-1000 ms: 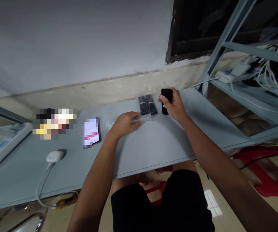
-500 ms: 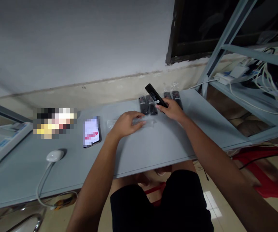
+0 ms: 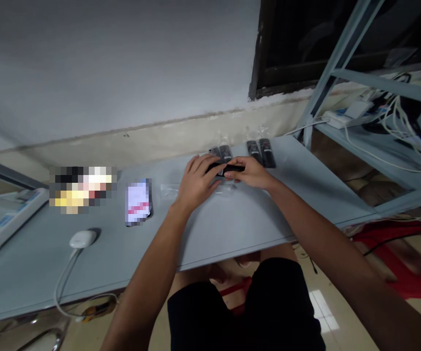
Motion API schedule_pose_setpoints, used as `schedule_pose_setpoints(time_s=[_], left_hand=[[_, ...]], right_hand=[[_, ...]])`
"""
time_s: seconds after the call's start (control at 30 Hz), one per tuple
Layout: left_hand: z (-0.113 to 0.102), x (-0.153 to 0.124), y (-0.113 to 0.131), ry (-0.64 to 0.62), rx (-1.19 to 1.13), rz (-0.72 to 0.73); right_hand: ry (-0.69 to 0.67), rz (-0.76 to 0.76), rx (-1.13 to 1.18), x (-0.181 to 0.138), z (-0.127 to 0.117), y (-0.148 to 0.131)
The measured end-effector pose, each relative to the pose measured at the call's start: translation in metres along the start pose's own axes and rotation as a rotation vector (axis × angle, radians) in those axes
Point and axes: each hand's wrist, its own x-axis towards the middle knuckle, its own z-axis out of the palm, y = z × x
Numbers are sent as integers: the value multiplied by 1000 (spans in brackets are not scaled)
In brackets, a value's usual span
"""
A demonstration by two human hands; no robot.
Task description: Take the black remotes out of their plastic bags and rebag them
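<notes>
A black remote control lies level between both hands, just above the table. My left hand has its fingers wrapped over the left end, hiding that part. My right hand grips the right end between thumb and fingers. Under my hands a clear plastic bag lies flat on the tabletop. Behind them, two bagged black remotes are partly covered by my left fingers. To the right, another pair of bagged remotes lies side by side near the wall.
A phone with a lit screen lies left of my hands. A white rounded device on a cable sits nearer the front edge. At far left is a power strip. A metal shelf frame holding tangled cables stands at right.
The remote control, earlier raised and tilted in my right hand alone, has come down to the left and turned level. My left hand has closed around its other end.
</notes>
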Motion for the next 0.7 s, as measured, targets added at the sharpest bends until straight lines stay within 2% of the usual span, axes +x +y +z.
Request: schedule_pose_setpoints(time_s=[0.17, 0.33, 0.43, 0.57, 0.7], left_hand=[[5, 0, 2, -51, 29, 45], [4, -1, 0, -80, -11, 16], [5, -3, -3, -93, -33, -6], [4, -8, -11, -123, -49, -65], [-4, -10, -20, -115, -20, -160]], right_hand=[[-119, 17, 55, -4, 2, -2], [-100, 66, 58, -5, 1, -5], [-73, 20, -93, -5, -2, -4], [41, -72, -412, -3, -9, 0], [149, -63, -519, -3, -18, -1]])
